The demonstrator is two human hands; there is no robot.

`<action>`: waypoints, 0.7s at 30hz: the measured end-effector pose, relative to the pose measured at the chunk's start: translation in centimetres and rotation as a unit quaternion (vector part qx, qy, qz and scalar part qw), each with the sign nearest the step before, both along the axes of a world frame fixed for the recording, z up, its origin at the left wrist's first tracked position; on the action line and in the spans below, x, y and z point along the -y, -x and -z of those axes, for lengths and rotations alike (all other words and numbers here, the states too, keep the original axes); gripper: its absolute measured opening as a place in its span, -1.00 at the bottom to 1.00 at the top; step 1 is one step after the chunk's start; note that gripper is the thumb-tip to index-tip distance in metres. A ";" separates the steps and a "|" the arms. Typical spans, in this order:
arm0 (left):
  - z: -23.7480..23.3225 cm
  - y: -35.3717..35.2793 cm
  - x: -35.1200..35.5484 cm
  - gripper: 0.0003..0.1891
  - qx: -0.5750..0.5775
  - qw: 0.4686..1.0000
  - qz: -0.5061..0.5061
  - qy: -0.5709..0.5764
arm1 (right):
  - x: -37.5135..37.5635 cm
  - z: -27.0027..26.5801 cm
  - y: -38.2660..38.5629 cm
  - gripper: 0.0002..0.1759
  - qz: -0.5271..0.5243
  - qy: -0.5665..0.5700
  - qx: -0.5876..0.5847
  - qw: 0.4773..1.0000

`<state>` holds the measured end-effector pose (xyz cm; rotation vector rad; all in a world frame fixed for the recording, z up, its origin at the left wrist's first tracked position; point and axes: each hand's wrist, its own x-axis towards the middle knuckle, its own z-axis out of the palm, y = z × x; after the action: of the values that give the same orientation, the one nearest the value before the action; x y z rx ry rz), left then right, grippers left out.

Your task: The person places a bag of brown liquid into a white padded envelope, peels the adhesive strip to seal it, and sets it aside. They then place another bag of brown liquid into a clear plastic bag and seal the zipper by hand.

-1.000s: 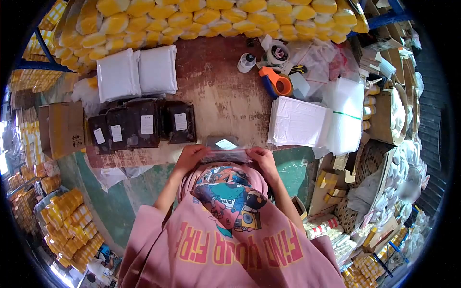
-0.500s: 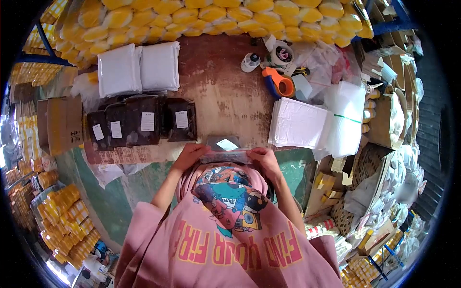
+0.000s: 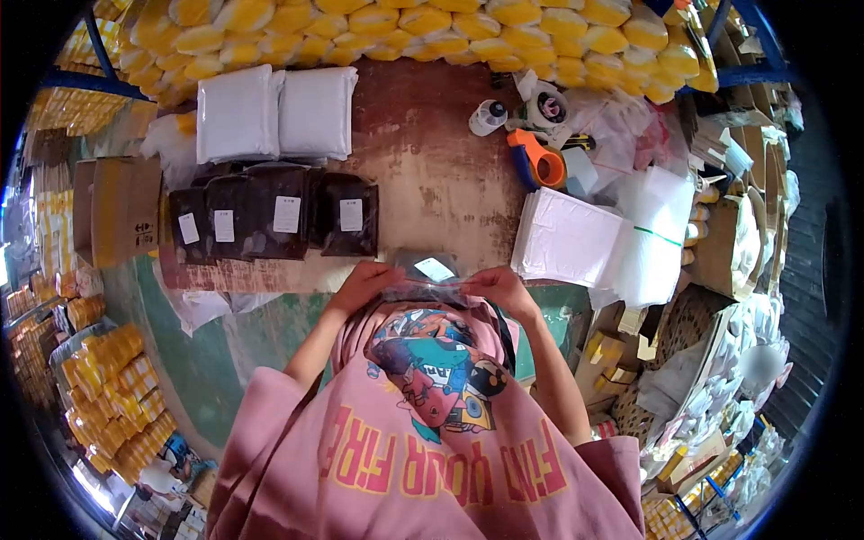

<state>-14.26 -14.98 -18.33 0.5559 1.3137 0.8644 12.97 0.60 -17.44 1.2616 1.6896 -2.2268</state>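
Watching remotely, I see the left hand (image 3: 367, 284) and right hand (image 3: 501, 288) slightly closer together than a second ago, each grip pinched on the labelled bag (image 3: 430, 267) at the counter's (image 3: 432, 171) near edge; its clear flap (image 3: 432, 290), I judge, is slacker.

Desk (image 3: 427, 171): reddish-brown top, surface heavily worn, pale tan areas exposed. Floor (image 3: 225, 360): green, scuffed, with pale wear marks; a patch of brighter light lies on it near the desk's right front side. Blue shelf frame (image 3: 94, 85) noted at upper left; second blue frame (image 3: 763, 76) at upper right. Yellow-and-white stock (image 3: 405, 34) banked along the desk's far side. Far right: dark ridged surface (image 3: 814, 297); cannot determine whether wall or shutter. Strong white light enters at the left edge, source indistinct.
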 end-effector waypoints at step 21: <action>-2.4 -4.5 -11.9 -0.70 -0.131 0.915 0.361 -0.128 | 1.2 0.3 -0.8 -0.83 0.111 0.117 0.034 0.986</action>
<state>-9.78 -3.08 -15.89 1.3021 1.1005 0.3432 13.76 -0.59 -17.74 1.5076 1.2721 -2.3857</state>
